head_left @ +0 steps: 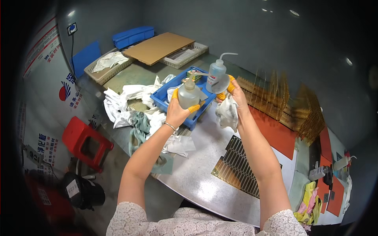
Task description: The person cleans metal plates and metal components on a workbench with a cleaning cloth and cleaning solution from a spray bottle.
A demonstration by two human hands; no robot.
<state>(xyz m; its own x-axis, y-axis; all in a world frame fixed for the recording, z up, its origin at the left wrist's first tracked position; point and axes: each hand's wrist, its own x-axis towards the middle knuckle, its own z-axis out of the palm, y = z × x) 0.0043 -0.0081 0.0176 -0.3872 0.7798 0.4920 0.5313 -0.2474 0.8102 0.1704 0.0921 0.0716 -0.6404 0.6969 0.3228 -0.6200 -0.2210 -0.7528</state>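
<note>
My left hand [182, 109], with yellow finger cots on, is wrapped round a translucent squeeze wash bottle [189, 94]. The bottle's spout points right, toward my other hand. My right hand [237, 93], also in yellow finger cots, is closed on a greyish-white rag [227, 113] that hangs below the fingers. Beside those fingers shows a round, pale grey disc [221, 84], which they seem to hold; its kind is unclear. Just behind it is a second wash bottle [217, 69] with a bent white spout. Below both hands lies a blue tray [191, 122] with a small box in it.
White cloths [123, 103] and a grey-green cloth [138, 128] are heaped left of the tray. A patterned metal plate [232, 167] lies on the white tabletop [189, 185]. Several brown plates [262, 96] stand at right on red sheets [273, 129]. A red stool [87, 142] stands at left.
</note>
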